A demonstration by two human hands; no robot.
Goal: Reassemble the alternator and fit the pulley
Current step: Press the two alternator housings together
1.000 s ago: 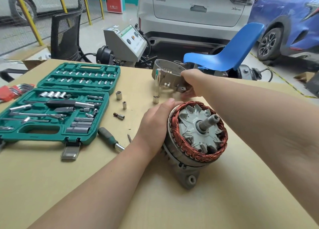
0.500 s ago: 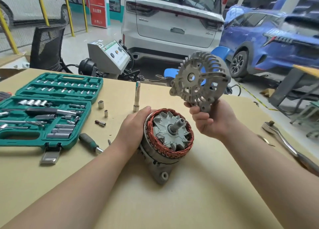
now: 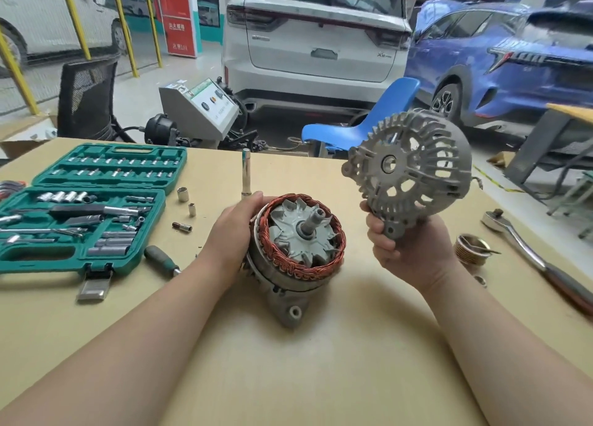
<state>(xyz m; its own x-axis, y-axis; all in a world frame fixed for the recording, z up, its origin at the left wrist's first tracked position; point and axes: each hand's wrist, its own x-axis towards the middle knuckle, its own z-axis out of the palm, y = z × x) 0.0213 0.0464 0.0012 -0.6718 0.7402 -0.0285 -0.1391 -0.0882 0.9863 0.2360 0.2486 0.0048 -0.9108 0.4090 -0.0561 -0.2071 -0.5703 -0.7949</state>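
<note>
The alternator body (image 3: 296, 255) stands on the table (image 3: 288, 361) with copper stator windings, grey rotor fan and shaft facing up toward me. My left hand (image 3: 231, 233) grips its left side. To its right my right hand (image 3: 407, 249) holds the grey slotted front end cover (image 3: 407, 165) by its lower mounting lug, raised above the table and tilted, its outer face toward me. A brass-coloured grooved pulley (image 3: 471, 249) lies on the table right of that hand, a small nut (image 3: 480, 279) near it.
An open green socket set case (image 3: 80, 207) fills the left of the table. Loose sockets (image 3: 183, 194), a bit (image 3: 182, 226), a screwdriver (image 3: 160, 259) and an upright extension bar (image 3: 246, 172) lie between case and alternator. A ratchet wrench (image 3: 539, 259) lies at the right edge.
My right hand picked the end cover up from the back of the table and lifted it to the right of the alternator. My left hand stayed on the alternator body.
</note>
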